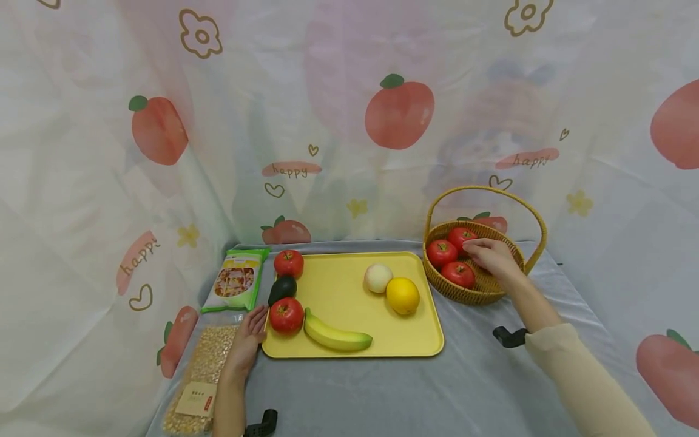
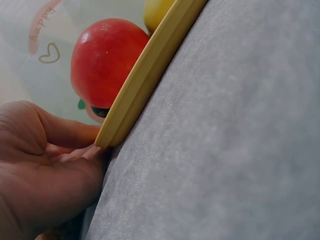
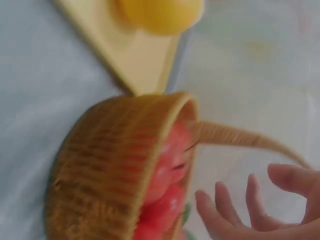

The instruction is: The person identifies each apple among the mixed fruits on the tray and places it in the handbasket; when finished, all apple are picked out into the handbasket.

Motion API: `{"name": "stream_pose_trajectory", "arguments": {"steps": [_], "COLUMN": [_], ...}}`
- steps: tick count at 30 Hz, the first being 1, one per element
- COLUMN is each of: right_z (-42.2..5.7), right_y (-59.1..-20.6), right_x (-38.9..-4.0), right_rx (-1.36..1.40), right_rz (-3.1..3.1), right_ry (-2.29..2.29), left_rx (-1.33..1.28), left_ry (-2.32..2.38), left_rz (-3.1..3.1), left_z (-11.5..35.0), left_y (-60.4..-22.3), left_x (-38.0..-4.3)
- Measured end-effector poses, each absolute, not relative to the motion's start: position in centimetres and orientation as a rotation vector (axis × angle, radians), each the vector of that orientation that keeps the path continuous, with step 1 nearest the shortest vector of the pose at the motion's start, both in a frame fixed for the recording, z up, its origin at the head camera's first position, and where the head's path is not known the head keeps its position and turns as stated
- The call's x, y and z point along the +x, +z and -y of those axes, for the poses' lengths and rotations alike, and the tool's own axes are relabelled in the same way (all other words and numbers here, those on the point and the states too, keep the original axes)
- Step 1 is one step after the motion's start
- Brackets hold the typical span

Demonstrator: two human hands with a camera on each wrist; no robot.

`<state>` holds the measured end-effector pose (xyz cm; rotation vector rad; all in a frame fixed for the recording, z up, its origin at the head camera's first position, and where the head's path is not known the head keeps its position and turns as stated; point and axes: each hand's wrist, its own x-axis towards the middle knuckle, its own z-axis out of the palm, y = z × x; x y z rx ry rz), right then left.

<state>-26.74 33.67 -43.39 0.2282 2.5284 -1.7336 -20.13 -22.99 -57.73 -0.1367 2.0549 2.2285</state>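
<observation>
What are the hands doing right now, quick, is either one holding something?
Left hand: holding the yellow tray at its edge.
Right hand: open, holding nothing, over the basket.

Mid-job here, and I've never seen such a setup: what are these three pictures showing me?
No machine here: a person does the work. The wide picture is taken from the head, looking forward and down; the others, one from each wrist. On grey cloth lie a yellow tray, a wicker basket, a bag of pale grains and a green-edged packet. On the tray are two red apples, a dark avocado, a banana, a pale round fruit and a yellow-orange fruit; three more apples sit in the basket. The left hand pinches the tray's edge. The right hand is over the basket; its wrist view shows it holding nothing.
</observation>
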Motion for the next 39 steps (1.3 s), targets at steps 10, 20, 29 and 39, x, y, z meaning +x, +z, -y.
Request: {"name": "stream_pose_trajectory", "arguments": {"steps": [10,20,29,39], "right_z": [-29.4,-26.7,-23.9,-20.5], "right_y": [-41.5,-41.2,-41.9,-42.7], "right_x": [-24.9,-24.3,-23.6,-22.7], "right_rx": [0.090,-0.148,-0.214,-0.259], "right_rz": [-2.501,-2.379,-2.270,-2.151], "right_ry": [-1.696,-1.770,-1.869,-1.941], "left_rx": [-0.094,-0.117,-0.119,-0.126], "left_ry": [2.250,2.256,2.251,2.252], "left_rz": [-2.039,-2.034,-2.039,-2.043], "left_z": [23.0,22.8,22.9,23.1], "left_y": [-58.2,-58.0,-58.2,-58.3], "left_x": [-20.4,-20.1,-20.3,-20.2]}}
